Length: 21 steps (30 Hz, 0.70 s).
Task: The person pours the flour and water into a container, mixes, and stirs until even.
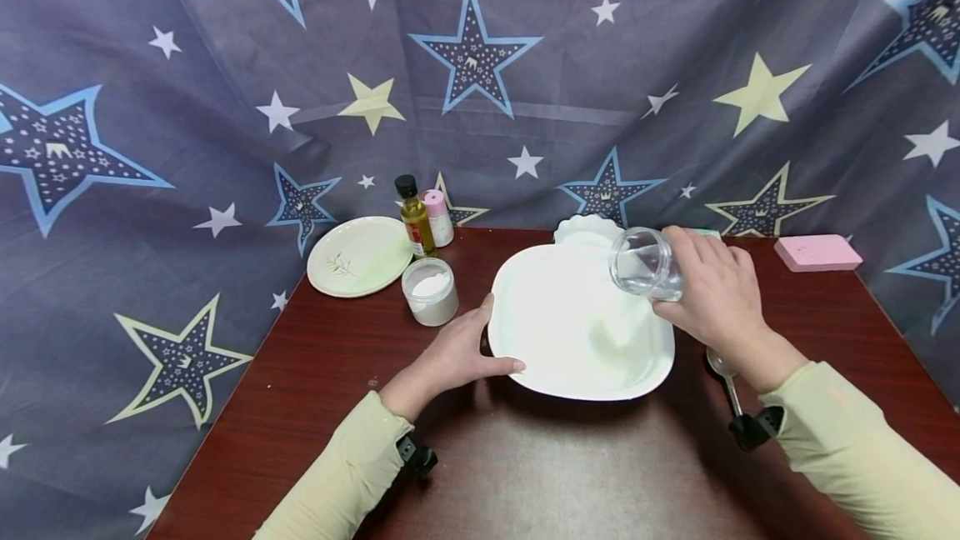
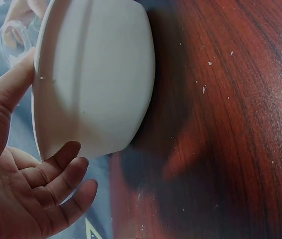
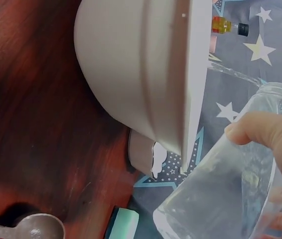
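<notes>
1. Right now the right hand [image 1: 712,290] is gripping a clear glass jar [image 1: 645,263], tipped over the white bowl [image 1: 577,332] at the middle of the bench [image 1: 525,473]; a thin stream is showing at its mouth in the right wrist view.
2. Meanwhile the left hand [image 1: 457,357] is lying relaxed against the bowl's left rim, thumb on the edge, bracing rather than clasping.
3. Risks, as I judge: tipping too steeply could be splashing liquid onto the bench; a wet jar could be slipping; a nudge could be sliding the bowl toward the lidded tub [image 1: 431,290] near the rear left.
</notes>
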### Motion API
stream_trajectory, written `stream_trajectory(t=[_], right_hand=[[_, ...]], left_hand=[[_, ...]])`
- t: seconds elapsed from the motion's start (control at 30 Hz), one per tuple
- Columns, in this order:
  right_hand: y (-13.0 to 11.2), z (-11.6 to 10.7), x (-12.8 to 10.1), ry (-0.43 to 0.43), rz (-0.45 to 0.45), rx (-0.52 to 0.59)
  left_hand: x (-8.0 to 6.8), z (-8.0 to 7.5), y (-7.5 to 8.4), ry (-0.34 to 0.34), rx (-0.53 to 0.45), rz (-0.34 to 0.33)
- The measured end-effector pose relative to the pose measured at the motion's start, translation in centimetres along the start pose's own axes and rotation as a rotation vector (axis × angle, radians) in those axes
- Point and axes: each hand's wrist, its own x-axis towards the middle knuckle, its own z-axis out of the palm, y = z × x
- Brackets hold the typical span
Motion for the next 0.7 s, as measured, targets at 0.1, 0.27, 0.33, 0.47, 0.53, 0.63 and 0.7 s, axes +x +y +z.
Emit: stream_trajectory(t=[0.1,0.27,0.33,0.47,0.53,0.63,0.7], right_hand=[[0.3,0.0,-0.1,-0.003,0.016,0.015],[1.0,0.1,-0.1,0.009,0.067,0.068],[1.4,0.1,-0.1,0.004,0.105,0.117],[2.4,0.3,-0.1,-0.013,0.204,0.229],[3.0,0.4,-0.3,-0.025,0.266,0.266],[4.1,0.9,-0.6,-0.044,0.355,0.31],[4.9,1.3,-0.9,-0.056,0.408,0.337]], left_hand=[[0.0,0.0,0.0,0.001,0.001,0.006],[0.0,0.0,-0.1,0.003,-0.001,0.006],[0.0,0.0,-0.1,0.003,0.002,-0.002],[0.0,0.0,-0.1,0.01,0.002,0.0],[0.0,0.0,-0.1,0.01,0.0,0.005],[0.0,0.0,-0.1,0.006,-0.003,0.003],[0.0,0.0,0.0,0.001,-0.003,-0.003]])
